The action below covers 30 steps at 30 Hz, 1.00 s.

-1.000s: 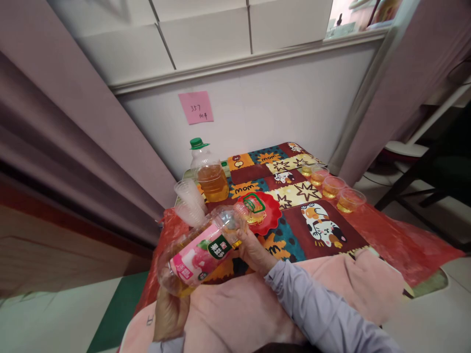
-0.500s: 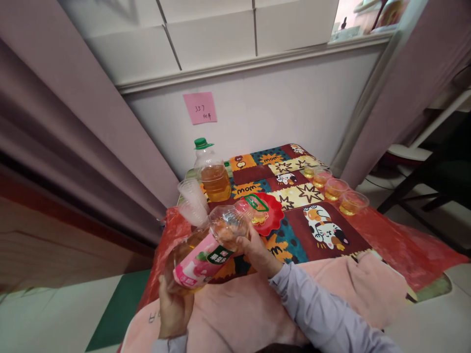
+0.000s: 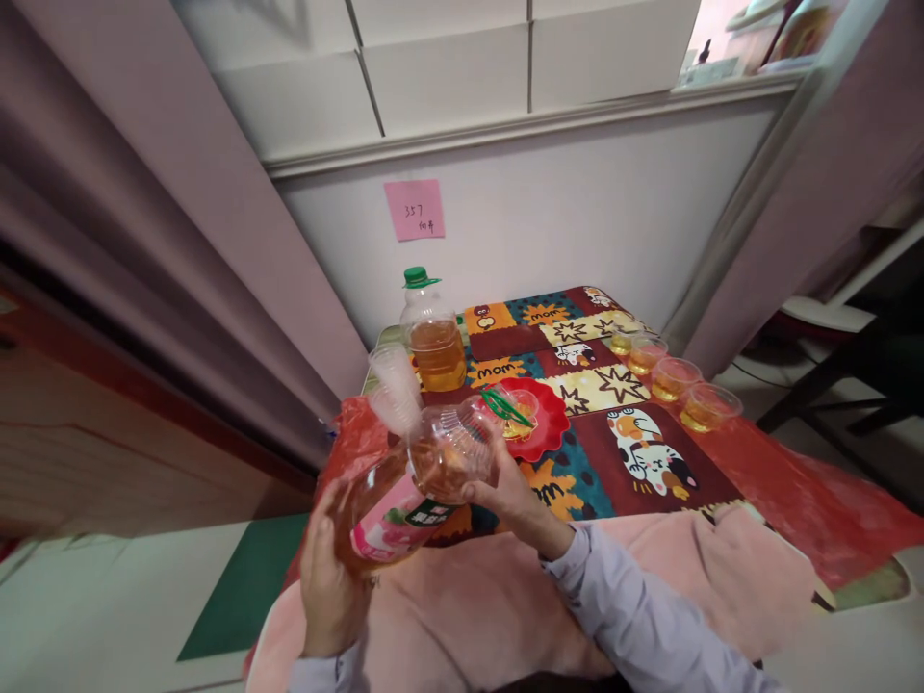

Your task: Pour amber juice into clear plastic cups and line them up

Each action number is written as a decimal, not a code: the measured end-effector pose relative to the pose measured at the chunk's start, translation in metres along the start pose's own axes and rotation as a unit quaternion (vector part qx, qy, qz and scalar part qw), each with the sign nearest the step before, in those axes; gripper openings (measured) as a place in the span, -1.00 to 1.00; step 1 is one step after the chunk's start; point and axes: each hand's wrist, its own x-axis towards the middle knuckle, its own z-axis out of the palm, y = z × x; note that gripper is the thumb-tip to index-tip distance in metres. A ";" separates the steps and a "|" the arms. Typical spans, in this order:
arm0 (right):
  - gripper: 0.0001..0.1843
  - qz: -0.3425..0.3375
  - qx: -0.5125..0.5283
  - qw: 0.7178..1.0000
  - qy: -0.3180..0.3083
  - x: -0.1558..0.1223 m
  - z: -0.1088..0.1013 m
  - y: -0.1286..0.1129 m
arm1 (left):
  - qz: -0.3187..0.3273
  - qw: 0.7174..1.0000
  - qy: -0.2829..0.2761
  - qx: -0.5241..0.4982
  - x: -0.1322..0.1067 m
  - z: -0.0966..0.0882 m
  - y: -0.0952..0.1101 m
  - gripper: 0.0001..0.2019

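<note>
Hands w/ tilted btl btwn

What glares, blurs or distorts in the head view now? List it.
Head view, middle: the held bottle shows glints on its clear plastic; the stacked cups look hazy. Head view, left: the curtain looks soft and stretched toward the edge. Head view, top left: a faint shadow falls on the white panels.

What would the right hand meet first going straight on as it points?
The tilted bottle the right hand holds; beyond it, probably the stacked clear cups, though depth is unclear.
</note>
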 end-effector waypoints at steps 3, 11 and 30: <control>0.42 -0.012 0.003 1.000 -0.029 -0.001 0.011 -0.006 | 0.087 0.989 -0.031 0.113 0.009 -0.010 0.021 -0.27; 0.16 0.007 -0.092 0.994 -0.056 -0.003 0.024 -0.014 | 0.090 0.943 -0.190 0.256 0.026 0.016 0.047 0.38; -0.05 -0.005 -0.679 0.716 0.159 0.040 -0.107 -0.071 | 0.046 0.970 -0.119 0.205 0.022 -0.003 0.039 0.32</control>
